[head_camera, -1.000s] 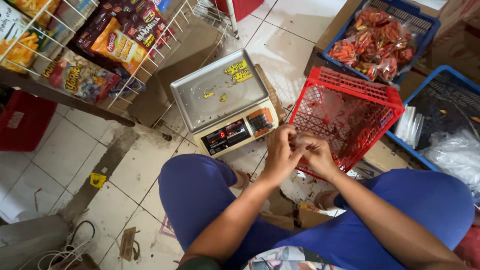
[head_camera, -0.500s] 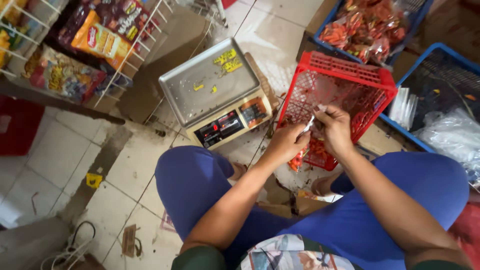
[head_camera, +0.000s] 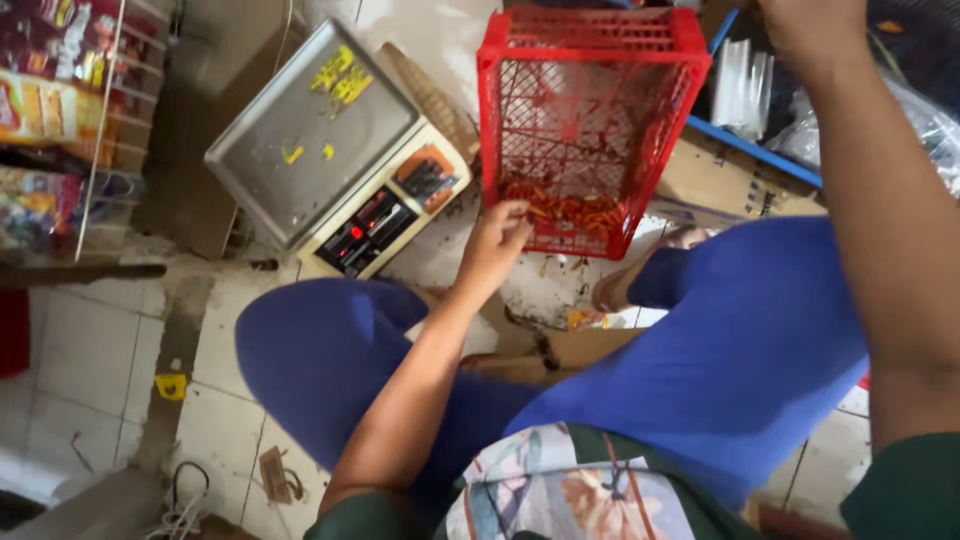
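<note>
A red plastic crate (head_camera: 590, 60) stands tilted on the floor in front of my knees, with small red and orange chillies (head_camera: 575, 212) heaped along its lower edge. My left hand (head_camera: 495, 245) rests at the crate's near rim, fingers curled over the chillies; what it grips is hidden. My right hand (head_camera: 805, 25) is stretched far out to the top right, over a blue bin (head_camera: 755, 150), and runs off the frame edge, so its fingers are hidden.
A digital weighing scale (head_camera: 320, 150) with a steel pan sits left of the crate. A wire rack of snack packets (head_camera: 55, 120) stands at far left. Clear plastic bags (head_camera: 745, 85) lie in the blue bin. Cardboard (head_camera: 560, 350) lies under my legs.
My hands have parted: the right arm has swung out to the upper right, the left has dropped to the crate's near rim. The view has moved closer over the crate.
</note>
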